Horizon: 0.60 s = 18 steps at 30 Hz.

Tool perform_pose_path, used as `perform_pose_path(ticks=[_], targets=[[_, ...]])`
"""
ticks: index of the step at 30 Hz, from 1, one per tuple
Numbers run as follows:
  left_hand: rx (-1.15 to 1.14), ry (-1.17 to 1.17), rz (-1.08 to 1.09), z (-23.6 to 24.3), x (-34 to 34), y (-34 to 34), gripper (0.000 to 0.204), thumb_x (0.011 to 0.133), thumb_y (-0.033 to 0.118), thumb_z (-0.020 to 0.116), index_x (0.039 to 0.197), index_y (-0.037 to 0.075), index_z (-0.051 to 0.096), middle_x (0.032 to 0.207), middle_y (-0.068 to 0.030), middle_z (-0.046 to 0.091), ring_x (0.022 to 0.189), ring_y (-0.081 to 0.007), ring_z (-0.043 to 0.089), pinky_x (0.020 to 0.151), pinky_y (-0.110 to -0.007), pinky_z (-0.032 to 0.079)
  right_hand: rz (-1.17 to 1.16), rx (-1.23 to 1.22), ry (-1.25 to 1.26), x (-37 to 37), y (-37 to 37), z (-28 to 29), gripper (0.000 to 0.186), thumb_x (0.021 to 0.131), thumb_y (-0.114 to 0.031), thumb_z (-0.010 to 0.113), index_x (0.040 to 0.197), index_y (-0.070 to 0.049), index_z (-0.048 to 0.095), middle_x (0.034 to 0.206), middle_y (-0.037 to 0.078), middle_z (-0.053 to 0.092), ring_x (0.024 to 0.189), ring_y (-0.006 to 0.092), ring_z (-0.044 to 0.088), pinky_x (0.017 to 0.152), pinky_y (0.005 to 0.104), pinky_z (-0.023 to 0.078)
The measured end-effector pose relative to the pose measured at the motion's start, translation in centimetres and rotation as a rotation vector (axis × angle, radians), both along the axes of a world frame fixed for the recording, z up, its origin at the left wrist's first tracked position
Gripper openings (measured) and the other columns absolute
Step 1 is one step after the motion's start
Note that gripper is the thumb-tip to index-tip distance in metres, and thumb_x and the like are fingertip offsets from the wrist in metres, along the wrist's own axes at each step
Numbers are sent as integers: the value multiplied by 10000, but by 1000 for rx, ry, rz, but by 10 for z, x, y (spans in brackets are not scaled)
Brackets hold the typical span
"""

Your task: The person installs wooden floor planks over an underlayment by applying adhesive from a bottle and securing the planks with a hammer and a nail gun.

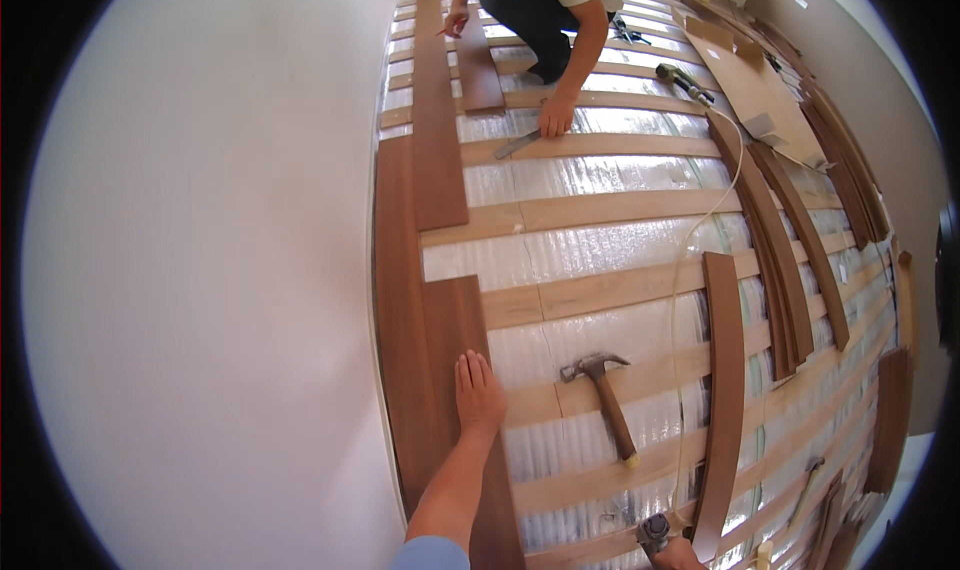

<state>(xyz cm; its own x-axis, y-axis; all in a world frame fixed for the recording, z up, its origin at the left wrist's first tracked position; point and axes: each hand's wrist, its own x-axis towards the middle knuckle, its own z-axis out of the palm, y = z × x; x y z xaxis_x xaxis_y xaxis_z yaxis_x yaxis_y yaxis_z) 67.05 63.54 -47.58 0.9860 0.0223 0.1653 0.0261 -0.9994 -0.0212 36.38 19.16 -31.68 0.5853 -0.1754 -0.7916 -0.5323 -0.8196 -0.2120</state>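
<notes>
My left hand (480,398) lies flat on a brown floorboard (455,320), fingers stretched out near its right edge. At the bottom edge, my right hand (680,554) is closed around a dark tool (654,533), perhaps a nail gun; much of it and most of the fingers are cut off. Between my hands and farther ahead, a claw hammer (607,405) rests across the pale wooden battens (600,290). Another long floorboard (397,270) runs along the white wall, to the left of the one under my hand.
Ahead, a crouching person (545,15) holds a thin red marking tool (447,32) and a metal square (517,144). Loose boards (722,390) lie to the right. A pale hose (678,300) crosses the battens over silvery sheeting. A green-and-black tool (685,82) lies farther off beside cardboard (750,80).
</notes>
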Motion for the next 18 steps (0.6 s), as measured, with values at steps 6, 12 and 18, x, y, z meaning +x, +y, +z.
perform_pose_path(ticks=[6, 12, 18], targets=[[-135, -14, 24, 7, 4, -2, 476, 998, 180, 572, 1374, -111, 571, 1469, -257, 522, 1415, -412, 450, 1239, -505, 344, -115, 44, 18, -6, 0, -11, 433, 972, -353, 647, 1068, 60, 730, 933, 207, 746, 883, 302, 706, 791, 428, 558], [-209, 64, 38, 17, 5, 1, 542, 971, 189, 622, 1419, -98, 517, 1524, -258, 451, 1445, -409, 388, 1245, -496, 318, -101, -83, 85, 20, 25, 15, 322, 883, -228, 665, 1009, 58, 744, 918, 307, 732, 905, 444, 724, 798, 505, 558], [-256, 90, 30, 15, 3, 3, 584, 941, 185, 660, 1435, -89, 513, 1553, -249, 440, 1457, -421, 390, 1237, -536, 327, -289, -65, 270, 28, 27, 16, 279, 779, -107, 682, 988, 71, 735, 739, 251, 724, 549, 331, 717, 556, 410, 595]])
